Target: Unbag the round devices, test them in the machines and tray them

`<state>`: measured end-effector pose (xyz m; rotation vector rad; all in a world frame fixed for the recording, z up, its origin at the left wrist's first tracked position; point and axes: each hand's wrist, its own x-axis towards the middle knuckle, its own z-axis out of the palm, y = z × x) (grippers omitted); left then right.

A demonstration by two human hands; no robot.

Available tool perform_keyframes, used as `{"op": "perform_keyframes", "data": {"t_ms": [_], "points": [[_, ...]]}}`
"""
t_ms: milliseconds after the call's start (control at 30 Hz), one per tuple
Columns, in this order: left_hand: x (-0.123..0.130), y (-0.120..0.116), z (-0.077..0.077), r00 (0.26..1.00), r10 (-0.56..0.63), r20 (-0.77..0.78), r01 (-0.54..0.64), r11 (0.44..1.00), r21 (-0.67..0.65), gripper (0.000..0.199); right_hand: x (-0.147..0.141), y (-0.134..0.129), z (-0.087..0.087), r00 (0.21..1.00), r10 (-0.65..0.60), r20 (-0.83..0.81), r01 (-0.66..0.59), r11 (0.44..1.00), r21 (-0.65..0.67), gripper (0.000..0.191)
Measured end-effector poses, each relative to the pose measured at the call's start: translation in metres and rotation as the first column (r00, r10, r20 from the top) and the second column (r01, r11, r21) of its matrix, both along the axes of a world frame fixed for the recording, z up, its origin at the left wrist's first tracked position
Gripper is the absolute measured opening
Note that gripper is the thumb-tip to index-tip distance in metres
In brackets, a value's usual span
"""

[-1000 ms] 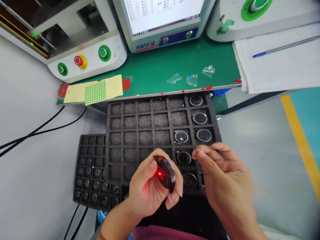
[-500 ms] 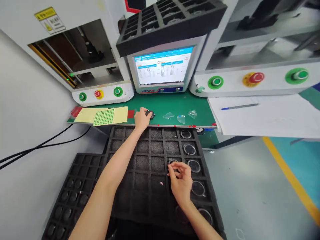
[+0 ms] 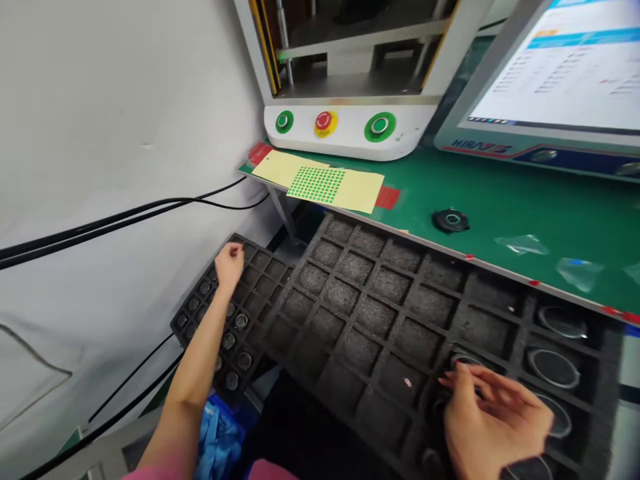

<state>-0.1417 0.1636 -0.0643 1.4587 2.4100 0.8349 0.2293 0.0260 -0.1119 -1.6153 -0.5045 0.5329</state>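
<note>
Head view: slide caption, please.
Left hand over left tray, right hand over right tray, round black part on green bench.

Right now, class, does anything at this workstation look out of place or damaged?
Loose bits look like litter: transparent film scraps on the green bench, and a tiny pinkish piece lying loose inside the larger black foam tray. No damage is evident, though parts are blurred.
</note>
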Motion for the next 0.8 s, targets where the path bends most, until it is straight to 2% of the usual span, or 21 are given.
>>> {"op": "perform_keyframes", "data": {"t_ms": [67, 133, 233, 300, 367, 467, 533, 600, 667, 700, 733, 767, 800], "points": [[-0.047, -0.021, -0.021, 0.99, 0.139, 0.001, -0.137, 0.978, -0.155, 0.019, -0.003, 0.0, 0.0, 0.999, 0.002, 0.033, -0.002, 1.0, -0.003, 0.047], [-0.074, -0.038, -0.041, 0.973, 0.231, 0.012, -0.218, 0.935, -0.28, 0.026, -0.005, 0.0, 0.001, 0.999, 0.002, 0.043, -0.003, 1.0, 0.01, 0.049], [-0.09, -0.05, -0.06, 0.954, 0.293, 0.066, -0.248, 0.892, -0.378, 0.029, -0.007, 0.001, 0.0, 0.999, 0.005, 0.044, -0.007, 0.999, 0.032, 0.053], [-0.094, -0.05, -0.063, 0.94, 0.315, 0.127, -0.244, 0.887, -0.393, 0.029, -0.008, 0.001, -0.001, 0.998, 0.007, 0.059, -0.009, 1.0, 0.019, 0.052], [-0.094, -0.045, -0.058, 0.921, 0.336, 0.199, -0.245, 0.893, -0.377, 0.029, -0.009, 0.0, 0.0, 0.998, 0.0, 0.067, 0.0, 1.0, 0.012, 0.05], [-0.081, -0.033, -0.039, 0.877, 0.343, 0.338, -0.245, 0.922, -0.3, 0.031, -0.01, 0.001, 0.001, 0.998, -0.021, 0.06, 0.019, 0.999, 0.044, 0.049], [-0.056, -0.029, -0.022, 0.831, 0.301, 0.468, -0.217, 0.95, -0.226, 0.034, -0.011, 0.003, 0.002, 0.998, -0.023, 0.05, 0.02, 0.998, 0.066, 0.048], [-0.016, -0.03, -0.004, 0.764, 0.211, 0.61, -0.148, 0.977, -0.153, 0.042, -0.012, 0.005, 0.002, 0.999, -0.02, 0.042, 0.017, 0.997, 0.076, 0.046], [0.035, -0.04, 0.013, 0.641, 0.095, 0.762, -0.029, 0.995, -0.099, 0.052, -0.013, 0.008, 0.005, 0.999, -0.013, 0.044, 0.01, 0.997, 0.078, 0.042], [0.062, -0.047, 0.021, 0.529, 0.039, 0.847, 0.047, 0.996, -0.075, 0.056, -0.013, 0.009, 0.008, 0.999, -0.004, 0.047, 0.0, 0.997, 0.08, 0.04], [0.087, -0.054, 0.028, 0.257, 0.023, 0.966, 0.13, 0.99, -0.059, 0.056, -0.014, 0.009, 0.013, 0.999, 0.01, 0.052, -0.014, 0.997, 0.081, 0.038], [0.112, -0.062, 0.034, 0.018, 0.057, 0.998, 0.23, 0.971, -0.059, 0.053, -0.014, 0.009, 0.02, 0.998, 0.02, 0.059, -0.024, 0.996, 0.081, 0.035], [0.133, -0.069, 0.038, -0.168, 0.103, 0.98, 0.313, 0.949, -0.046, 0.05, -0.015, 0.008, 0.028, 0.997, 0.037, 0.067, -0.042, 0.995, 0.088, 0.033]]}}
